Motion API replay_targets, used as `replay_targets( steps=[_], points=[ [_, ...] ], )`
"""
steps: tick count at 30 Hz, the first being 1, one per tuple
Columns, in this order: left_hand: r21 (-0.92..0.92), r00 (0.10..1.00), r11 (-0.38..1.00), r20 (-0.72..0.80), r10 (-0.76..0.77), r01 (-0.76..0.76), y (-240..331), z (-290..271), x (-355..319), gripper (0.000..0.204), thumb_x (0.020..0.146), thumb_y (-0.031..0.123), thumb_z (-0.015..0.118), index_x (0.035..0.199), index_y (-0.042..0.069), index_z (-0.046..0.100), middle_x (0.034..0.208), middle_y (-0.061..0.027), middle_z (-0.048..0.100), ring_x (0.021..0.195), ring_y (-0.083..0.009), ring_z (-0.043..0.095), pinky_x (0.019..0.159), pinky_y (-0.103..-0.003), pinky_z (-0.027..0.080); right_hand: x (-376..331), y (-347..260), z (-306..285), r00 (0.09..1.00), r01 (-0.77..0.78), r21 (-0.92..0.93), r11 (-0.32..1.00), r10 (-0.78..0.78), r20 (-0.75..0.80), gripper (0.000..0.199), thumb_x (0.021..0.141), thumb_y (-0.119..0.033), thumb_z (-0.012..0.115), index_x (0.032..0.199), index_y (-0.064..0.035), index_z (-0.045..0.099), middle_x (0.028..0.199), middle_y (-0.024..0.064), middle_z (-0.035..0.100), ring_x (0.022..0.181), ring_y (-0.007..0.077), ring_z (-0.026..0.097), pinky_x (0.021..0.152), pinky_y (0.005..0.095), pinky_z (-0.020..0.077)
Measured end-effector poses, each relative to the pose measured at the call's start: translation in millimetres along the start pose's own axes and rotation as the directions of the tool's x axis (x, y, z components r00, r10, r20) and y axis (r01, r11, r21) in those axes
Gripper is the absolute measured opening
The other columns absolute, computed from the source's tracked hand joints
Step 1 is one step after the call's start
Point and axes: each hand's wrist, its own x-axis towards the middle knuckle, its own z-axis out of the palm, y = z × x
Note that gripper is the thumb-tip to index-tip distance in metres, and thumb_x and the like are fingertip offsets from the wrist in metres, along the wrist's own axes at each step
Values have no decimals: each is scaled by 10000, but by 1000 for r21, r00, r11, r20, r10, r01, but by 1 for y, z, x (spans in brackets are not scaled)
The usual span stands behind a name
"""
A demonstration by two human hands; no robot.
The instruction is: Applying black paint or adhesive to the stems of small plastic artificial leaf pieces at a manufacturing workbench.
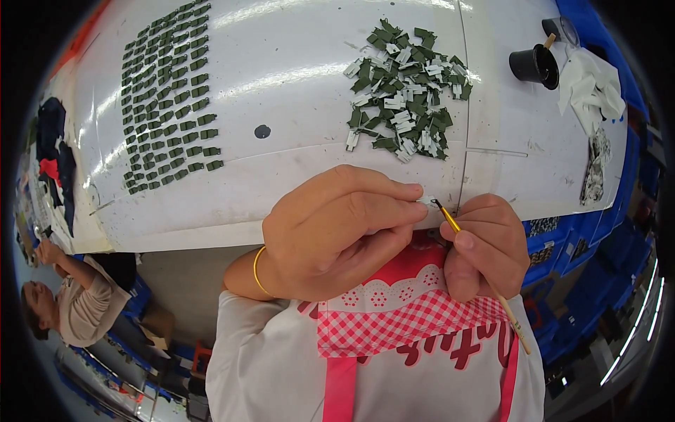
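My left hand (341, 228), with a thin gold bangle (260, 273) at its wrist, pinches a small pale plastic piece (427, 200) between thumb and forefinger; the fingers cover most of it. A fine paintbrush (448, 218) with a gold ferrule and wooden handle is gripped in my right hand (489, 246). Its dark tip touches or nearly touches the pale piece. Beyond my hands lies a loose heap of small dark green and white plastic parts (411, 95). Neat rows of similar dark green parts (169, 105) are set out on the left.
On the white table (281, 169), a black cup (533, 67) with a stick in it stands at the far right. Beside it lies a crumpled white cloth (590, 88). Blue crates (590, 232) line the right side. Another person (77, 295) is at the far left.
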Motion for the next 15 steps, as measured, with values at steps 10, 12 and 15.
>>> replay_targets(
  steps=[10, 12, 15],
  points=[
    [-25, 1000, 999, -11, 20, -21, -5, 1, -1, 224, 652, -132, 700, 841, -11, 700, 971, -135, 689, 516, -64, 429, 454, -178, 362, 0, 1, 2, 998, 32, 17, 999, -31, -51, 167, 794, -50, 573, 946, 2, 621, 825, 120, 634, 595, 173, 527, 516, 303, 477],
    [-23, 1000, 1000, -8, 18, -18, -5, 1, -1, 222, 655, -132, 700, 842, -12, 700, 975, -138, 689, 513, -61, 423, 453, -177, 361, 0, 1, 2, 998, 35, 19, 999, -34, -58, 165, 794, -50, 574, 942, 2, 622, 821, 120, 634, 593, 172, 526, 514, 302, 476],
    [-21, 1000, 999, -10, 24, -24, -6, 1, -1, 218, 658, -131, 701, 841, -13, 698, 979, -142, 687, 506, -57, 412, 452, -174, 359, 2, 2, 3, 999, 38, 14, 999, -38, -28, 152, 793, -52, 577, 927, 3, 624, 811, 118, 632, 591, 171, 525, 511, 299, 474]
  ],
)
